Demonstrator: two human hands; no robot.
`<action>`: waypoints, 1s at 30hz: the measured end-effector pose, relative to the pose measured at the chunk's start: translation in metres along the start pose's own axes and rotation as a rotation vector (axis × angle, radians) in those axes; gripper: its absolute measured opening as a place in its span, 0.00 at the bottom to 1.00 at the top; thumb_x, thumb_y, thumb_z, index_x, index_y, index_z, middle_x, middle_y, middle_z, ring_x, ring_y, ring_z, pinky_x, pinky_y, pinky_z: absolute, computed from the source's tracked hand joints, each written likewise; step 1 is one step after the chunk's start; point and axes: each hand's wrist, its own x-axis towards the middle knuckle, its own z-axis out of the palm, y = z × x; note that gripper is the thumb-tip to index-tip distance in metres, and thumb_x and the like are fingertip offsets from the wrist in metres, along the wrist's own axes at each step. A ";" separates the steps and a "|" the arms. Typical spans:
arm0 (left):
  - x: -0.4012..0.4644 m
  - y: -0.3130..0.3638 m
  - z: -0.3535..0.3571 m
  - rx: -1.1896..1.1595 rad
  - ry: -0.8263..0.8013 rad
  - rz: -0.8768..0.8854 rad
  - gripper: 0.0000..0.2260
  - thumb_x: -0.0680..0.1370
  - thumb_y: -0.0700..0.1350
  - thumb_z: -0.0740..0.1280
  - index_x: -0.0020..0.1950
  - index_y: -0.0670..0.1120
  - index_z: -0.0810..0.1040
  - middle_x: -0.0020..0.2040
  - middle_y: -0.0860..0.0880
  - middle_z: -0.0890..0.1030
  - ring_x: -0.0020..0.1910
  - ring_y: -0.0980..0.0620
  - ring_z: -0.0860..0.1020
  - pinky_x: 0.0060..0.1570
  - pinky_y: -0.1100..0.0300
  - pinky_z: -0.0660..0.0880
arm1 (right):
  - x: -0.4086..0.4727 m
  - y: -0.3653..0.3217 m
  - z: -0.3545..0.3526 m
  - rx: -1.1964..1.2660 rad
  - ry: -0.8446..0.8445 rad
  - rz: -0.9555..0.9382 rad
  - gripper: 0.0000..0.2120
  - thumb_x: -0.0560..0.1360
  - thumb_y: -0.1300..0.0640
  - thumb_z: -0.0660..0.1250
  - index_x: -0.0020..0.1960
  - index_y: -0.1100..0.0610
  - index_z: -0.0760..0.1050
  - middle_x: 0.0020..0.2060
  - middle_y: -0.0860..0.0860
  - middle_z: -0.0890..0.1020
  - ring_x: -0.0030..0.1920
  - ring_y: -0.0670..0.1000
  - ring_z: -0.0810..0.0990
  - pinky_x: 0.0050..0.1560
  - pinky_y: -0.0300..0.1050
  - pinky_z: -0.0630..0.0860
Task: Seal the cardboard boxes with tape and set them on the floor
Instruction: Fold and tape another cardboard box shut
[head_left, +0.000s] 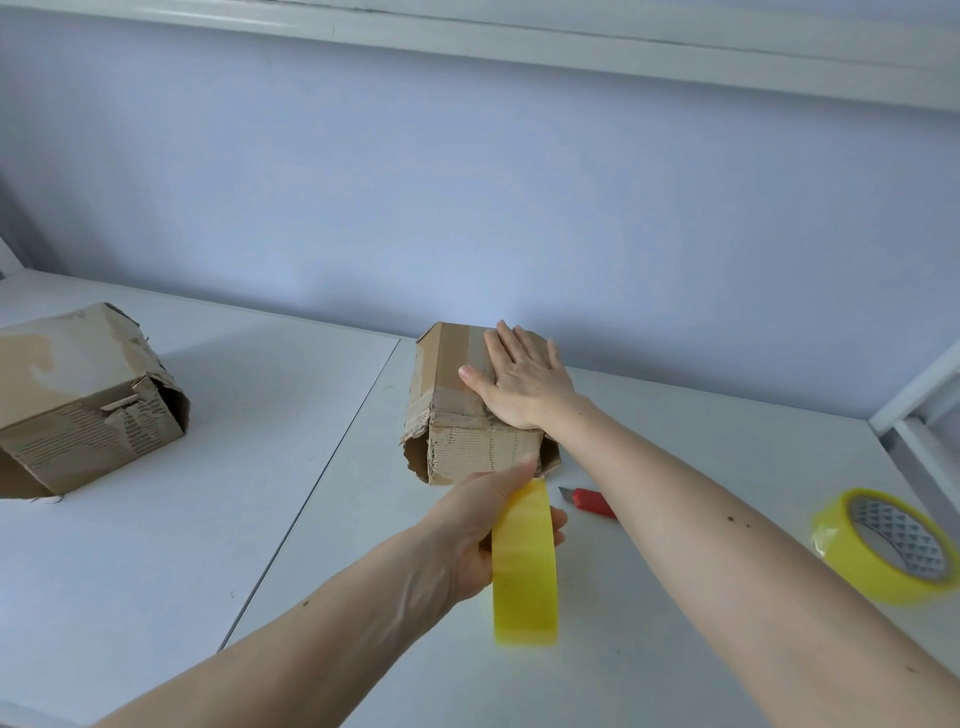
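On the white counter (156, 519), the small cardboard box (467, 415) lies under the flat, straight-fingered right hand (519, 384), likely steadying it; the left hand (478, 530) grips a yellow tape roll (524, 566) at its near end (utility knife (589, 503) beside)

Brown cardboard boxes (483, 410), yellow tape rolls (524, 566), a red cutter (595, 503), white table (156, 545), pale blue wall (467, 182).

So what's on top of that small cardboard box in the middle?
A right hand rests flat on the small cardboard box, fingers straight, pressing on its top. Beside the hand, strips of brown tape show. The hand covers whatever part of the top lies under it.
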 end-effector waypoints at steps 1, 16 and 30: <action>-0.001 -0.002 0.000 0.007 -0.004 0.005 0.18 0.80 0.46 0.71 0.64 0.38 0.73 0.35 0.38 0.83 0.29 0.45 0.83 0.30 0.55 0.82 | 0.000 0.000 -0.001 0.002 0.004 0.004 0.38 0.80 0.31 0.37 0.81 0.51 0.36 0.80 0.48 0.35 0.79 0.48 0.33 0.77 0.61 0.34; -0.016 -0.007 -0.015 0.037 -0.060 0.035 0.19 0.76 0.35 0.71 0.65 0.40 0.72 0.38 0.38 0.84 0.36 0.42 0.84 0.46 0.47 0.81 | -0.006 -0.003 -0.009 -0.008 0.001 0.037 0.38 0.80 0.31 0.38 0.82 0.52 0.38 0.81 0.49 0.37 0.80 0.51 0.35 0.76 0.62 0.31; -0.021 -0.013 -0.020 0.054 -0.040 0.055 0.19 0.74 0.32 0.72 0.63 0.41 0.72 0.36 0.38 0.84 0.36 0.42 0.84 0.42 0.47 0.81 | -0.011 -0.002 -0.008 -0.010 0.041 0.044 0.39 0.80 0.31 0.37 0.82 0.53 0.40 0.81 0.50 0.39 0.80 0.52 0.37 0.76 0.64 0.32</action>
